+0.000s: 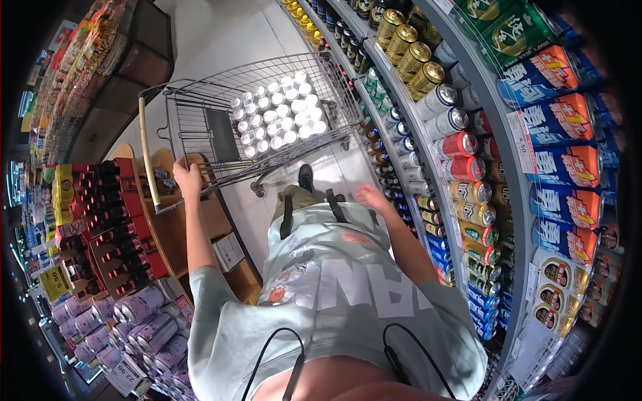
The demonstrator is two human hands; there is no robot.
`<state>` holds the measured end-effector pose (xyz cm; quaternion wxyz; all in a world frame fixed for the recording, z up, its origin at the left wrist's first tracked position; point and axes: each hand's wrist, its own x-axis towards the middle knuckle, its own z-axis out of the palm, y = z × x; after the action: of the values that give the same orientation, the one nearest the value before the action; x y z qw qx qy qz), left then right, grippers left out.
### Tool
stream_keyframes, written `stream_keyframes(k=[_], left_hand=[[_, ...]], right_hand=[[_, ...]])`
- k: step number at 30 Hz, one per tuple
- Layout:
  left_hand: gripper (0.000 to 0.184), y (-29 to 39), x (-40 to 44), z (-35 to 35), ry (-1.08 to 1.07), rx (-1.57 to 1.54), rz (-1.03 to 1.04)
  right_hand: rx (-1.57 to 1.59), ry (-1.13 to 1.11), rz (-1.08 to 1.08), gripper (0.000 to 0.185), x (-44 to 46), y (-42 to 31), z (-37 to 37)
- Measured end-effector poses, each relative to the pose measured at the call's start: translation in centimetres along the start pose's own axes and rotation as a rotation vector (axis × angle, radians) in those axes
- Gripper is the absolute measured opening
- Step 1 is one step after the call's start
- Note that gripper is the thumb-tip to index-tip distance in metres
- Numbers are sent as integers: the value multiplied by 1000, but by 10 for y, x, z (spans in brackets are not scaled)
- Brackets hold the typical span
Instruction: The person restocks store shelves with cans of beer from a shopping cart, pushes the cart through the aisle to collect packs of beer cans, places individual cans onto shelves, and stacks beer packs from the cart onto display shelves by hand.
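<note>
My left hand point(188, 178) is closed round the near side of a dark wire shopping cart point(267, 160), close to its yellowish push handle point(148, 150). Inside the cart stands a block of white-topped cans point(277, 113), packed in rows. My right hand point(372, 196) hangs beside my hip with loosely bent fingers and holds nothing visible. It is nearest to the lower drink shelf, apart from the bottles there.
Curved shelves point(508, 154) of beer cans and bottles line my right side. On my left, a wooden display unit point(160, 227) stands beside dark bottles point(110, 227) and stacked pale cans point(147, 321). Tiled floor point(214, 30) stretches beyond the cart.
</note>
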<state>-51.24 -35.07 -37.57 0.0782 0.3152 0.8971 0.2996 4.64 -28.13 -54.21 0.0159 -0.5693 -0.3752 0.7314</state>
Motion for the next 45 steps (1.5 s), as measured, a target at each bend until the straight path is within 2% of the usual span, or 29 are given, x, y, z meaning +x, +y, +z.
stream_keyframes(k=[1, 3, 8, 11, 12, 15, 16, 17, 19, 21, 22, 23, 25, 27, 28, 31, 33, 35, 42, 45], left_hand=[[49, -6, 18, -5, 23, 109, 34], [62, -17, 50, -6, -19, 191, -29], [83, -78, 122, 15, -188, 327, -254], [88, -193, 190, 61, -325, 161, -362], [87, -212, 203, 73, -317, 137, -353], [81, -138, 194, 56, -260, 274, -306], [69, -163, 208, 63, -249, 200, -268], [53, -174, 215, 64, -260, 58, -302], [32, -189, 221, 69, -284, -115, -522], [20, -133, 208, 53, -339, -203, -626], [14, -105, 200, 48, -365, -241, -679], [12, -93, 198, 47, -374, -257, -672], [10, -85, 196, 45, -383, -285, -657], [13, -91, 197, 48, -361, -277, -650], [14, -93, 198, 50, -353, -273, -642], [18, -85, 204, 53, -348, -193, -633], [16, -77, 205, 58, -328, -213, -655], [15, -76, 209, 60, -316, -211, -624], [12, -97, 218, 54, -357, -199, -612], [13, -84, 216, 52, -356, -172, -644]], right_hand=[[49, -16, -16, 31, -8, -6, 6], [149, -50, -48, 31, -21, -13, 19], [78, 98, -23, 29, 4, -16, -13], [-30, 201, -30, 31, 19, -63, -25], [-71, 234, -32, 32, 22, -84, -27], [-216, 313, -157, 29, 61, -123, -35], [-286, 361, -190, 33, 80, -132, -37], [-360, 405, -224, 36, 103, -139, -38], [-485, 501, -281, 43, 151, -159, -46], [-578, 603, -311, 52, 196, -173, -51], [-610, 620, -219, 56, 202, -199, -48], [-639, 632, -123, 60, 204, -227, -43], [-912, 871, -371, 64, 242, -218, -56], [-726, 824, -198, 56, 272, -210, -65], [-599, 746, -88, 43, 294, -190, -73], [-232, 583, 87, 33, 303, -178, -74], [-404, 661, 56, 30, 303, -156, -78], [-772, 832, 21, 30, 275, -190, -44], [-657, 920, -30, 28, 243, -154, -17], [-635, 958, -45, 28, 228, -118, -7]])
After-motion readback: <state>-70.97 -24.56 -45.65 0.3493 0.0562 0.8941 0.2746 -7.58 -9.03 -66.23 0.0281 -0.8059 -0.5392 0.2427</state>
